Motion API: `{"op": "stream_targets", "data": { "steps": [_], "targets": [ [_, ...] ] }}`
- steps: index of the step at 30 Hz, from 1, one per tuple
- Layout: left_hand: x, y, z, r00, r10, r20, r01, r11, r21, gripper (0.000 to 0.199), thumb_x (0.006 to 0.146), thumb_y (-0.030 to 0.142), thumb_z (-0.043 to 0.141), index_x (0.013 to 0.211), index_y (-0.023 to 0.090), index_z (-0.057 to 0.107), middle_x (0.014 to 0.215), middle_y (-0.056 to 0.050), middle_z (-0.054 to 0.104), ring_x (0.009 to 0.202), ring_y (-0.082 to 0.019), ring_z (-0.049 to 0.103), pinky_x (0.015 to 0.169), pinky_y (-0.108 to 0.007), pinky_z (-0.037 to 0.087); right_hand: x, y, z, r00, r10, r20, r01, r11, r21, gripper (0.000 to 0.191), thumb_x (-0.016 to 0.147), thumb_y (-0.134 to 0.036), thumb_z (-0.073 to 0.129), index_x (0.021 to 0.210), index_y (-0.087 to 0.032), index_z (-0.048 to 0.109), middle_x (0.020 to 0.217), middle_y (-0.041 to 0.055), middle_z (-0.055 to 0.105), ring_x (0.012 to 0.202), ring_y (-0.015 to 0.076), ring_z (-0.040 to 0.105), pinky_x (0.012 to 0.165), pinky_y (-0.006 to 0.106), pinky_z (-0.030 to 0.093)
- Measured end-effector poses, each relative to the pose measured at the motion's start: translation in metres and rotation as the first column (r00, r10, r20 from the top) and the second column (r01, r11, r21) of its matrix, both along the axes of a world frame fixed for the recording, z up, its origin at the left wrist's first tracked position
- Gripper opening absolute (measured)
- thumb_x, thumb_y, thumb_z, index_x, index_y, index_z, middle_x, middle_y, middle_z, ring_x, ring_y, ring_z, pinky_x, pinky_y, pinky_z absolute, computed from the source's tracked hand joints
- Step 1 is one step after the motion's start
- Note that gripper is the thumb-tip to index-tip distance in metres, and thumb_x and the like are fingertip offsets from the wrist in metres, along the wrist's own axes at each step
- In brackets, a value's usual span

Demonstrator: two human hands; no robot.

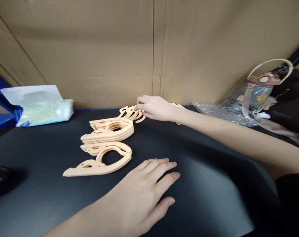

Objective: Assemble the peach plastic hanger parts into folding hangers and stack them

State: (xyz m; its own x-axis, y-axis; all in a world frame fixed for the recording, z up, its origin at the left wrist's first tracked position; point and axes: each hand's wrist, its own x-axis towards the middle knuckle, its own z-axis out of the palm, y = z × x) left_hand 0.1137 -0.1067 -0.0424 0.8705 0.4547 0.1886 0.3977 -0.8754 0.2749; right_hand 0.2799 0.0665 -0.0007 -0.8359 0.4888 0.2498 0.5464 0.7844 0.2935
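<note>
The right hand (155, 108) is reaching over the row of cream hooks (131, 113) at the back of the black table (48, 144), its fingertips meeting the row's right end; whether they are gripping a hook is unclear. The left hand (141, 192) is lying palm down with fingers spread, holding nothing. Left of it, folded cream arms (107, 144) are lying in overlapping layers, in front of the hooks. A tissue pack (45, 110) is sitting at the back left, a mouse (1, 177) is showing at the left edge, and a bottle (260, 93) is standing at the right among clear plastic (220, 112), beside a black bag (292, 102).
</note>
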Motion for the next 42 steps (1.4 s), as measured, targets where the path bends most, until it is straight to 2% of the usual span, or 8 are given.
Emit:
{"op": "stream_targets", "data": {
  "steps": [6, 16, 22, 28, 33, 37, 40, 42],
  "targets": [
    [0.0, 0.001, 0.0, 1.0, 0.004, 0.013, -0.003, 1.0, -0.017, 0.04, 0.098, 0.026, 0.055, 0.137, 0.019, 0.057, 0.146, -0.009, 0.059, 0.135, -0.029, 0.054, 0.111, -0.047, 0.048, -0.02, 0.022, 0.0, 0.977, 0.097, 0.191, -0.109, 0.993, 0.052, 0.024, 0.098, -0.009, 0.046, 0.104, -0.01, 0.069, 0.115, 0.018, 0.064, 0.103, 0.0275, 0.058, 0.082, 0.038, 0.044],
    [-0.002, 0.002, 0.001, 1.0, 0.008, 0.015, -0.008, 0.999, -0.038, 0.039, 0.097, 0.026, 0.056, 0.135, 0.019, 0.058, 0.146, -0.009, 0.058, 0.136, -0.029, 0.054, 0.111, -0.048, 0.049, -0.034, 0.023, 0.007, 0.933, 0.125, 0.336, -0.164, 0.982, 0.09, 0.022, 0.096, -0.007, 0.048, 0.093, -0.009, 0.069, 0.101, 0.0148, 0.071, 0.097, 0.0256, 0.062, 0.078, 0.037, 0.044],
    [-0.001, 0.002, 0.002, 1.0, 0.001, 0.012, -0.001, 1.0, -0.02, 0.039, 0.097, 0.025, 0.055, 0.136, 0.018, 0.058, 0.146, -0.01, 0.058, 0.135, -0.029, 0.054, 0.111, -0.048, 0.048, -0.021, 0.014, 0.014, 0.949, 0.089, 0.302, -0.147, 0.974, 0.175, 0.032, 0.1, -0.01, 0.036, 0.101, -0.007, 0.067, 0.097, 0.0157, 0.069, 0.094, 0.0261, 0.06, 0.075, 0.037, 0.042],
    [-0.001, 0.001, 0.001, 1.0, 0.008, 0.022, -0.008, 1.0, -0.005, 0.038, 0.099, 0.026, 0.053, 0.136, 0.019, 0.058, 0.145, -0.009, 0.059, 0.133, -0.029, 0.056, 0.109, -0.047, 0.05, 0.005, 0.003, 0.025, 0.99, 0.014, 0.14, -0.054, 0.957, 0.285, 0.031, 0.099, -0.014, 0.034, 0.098, -0.009, 0.065, 0.09, 0.0144, 0.066, 0.088, 0.0273, 0.057, 0.072, 0.039, 0.041],
    [0.0, 0.0, 0.001, 1.0, -0.002, 0.024, 0.002, 1.0, 0.003, 0.037, 0.099, 0.025, 0.051, 0.135, 0.02, 0.057, 0.142, -0.008, 0.061, 0.133, -0.027, 0.055, 0.109, -0.044, 0.05, 0.034, -0.031, 0.03, 1.0, -0.013, 0.004, 0.011, 0.957, 0.29, 0.034, 0.101, -0.018, 0.03, 0.094, -0.012, 0.063, 0.084, 0.0119, 0.063, 0.083, 0.0263, 0.056, 0.072, 0.04, 0.041],
    [0.003, 0.0, -0.002, 0.984, 0.048, 0.172, -0.062, 0.995, 0.076, 0.033, 0.099, 0.016, 0.048, 0.131, 0.02, 0.055, 0.133, -0.008, 0.064, 0.13, -0.023, 0.054, 0.108, -0.038, 0.048, 0.055, -0.08, 0.011, 0.991, 0.117, 0.067, -0.128, 0.975, 0.182, 0.043, 0.106, -0.021, 0.028, 0.08, -0.019, 0.062, 0.072, 0.0079, 0.06, 0.074, 0.0227, 0.055, 0.064, 0.037, 0.04],
    [0.005, 0.001, -0.007, 0.952, 0.168, 0.255, -0.204, 0.972, 0.119, 0.032, 0.097, 0.015, 0.047, 0.129, 0.019, 0.052, 0.133, -0.01, 0.061, 0.129, -0.024, 0.053, 0.108, -0.042, 0.048, 0.064, -0.119, -0.008, 0.958, 0.244, 0.154, -0.271, 0.943, 0.191, 0.04, 0.103, -0.009, 0.034, 0.08, -0.02, 0.064, 0.073, 0.0064, 0.063, 0.073, 0.02, 0.057, 0.065, 0.035, 0.041],
    [0.005, 0.003, -0.01, 0.938, 0.249, 0.241, -0.286, 0.949, 0.133, 0.036, 0.096, 0.016, 0.047, 0.132, 0.017, 0.049, 0.138, -0.013, 0.057, 0.131, -0.028, 0.052, 0.106, -0.047, 0.049, 0.067, -0.141, -0.018, 0.948, 0.254, 0.191, -0.296, 0.926, 0.236, 0.036, 0.1, -0.005, 0.039, 0.081, -0.02, 0.066, 0.075, 0.0068, 0.066, 0.074, 0.0205, 0.059, 0.065, 0.035, 0.042]
  ]
}}
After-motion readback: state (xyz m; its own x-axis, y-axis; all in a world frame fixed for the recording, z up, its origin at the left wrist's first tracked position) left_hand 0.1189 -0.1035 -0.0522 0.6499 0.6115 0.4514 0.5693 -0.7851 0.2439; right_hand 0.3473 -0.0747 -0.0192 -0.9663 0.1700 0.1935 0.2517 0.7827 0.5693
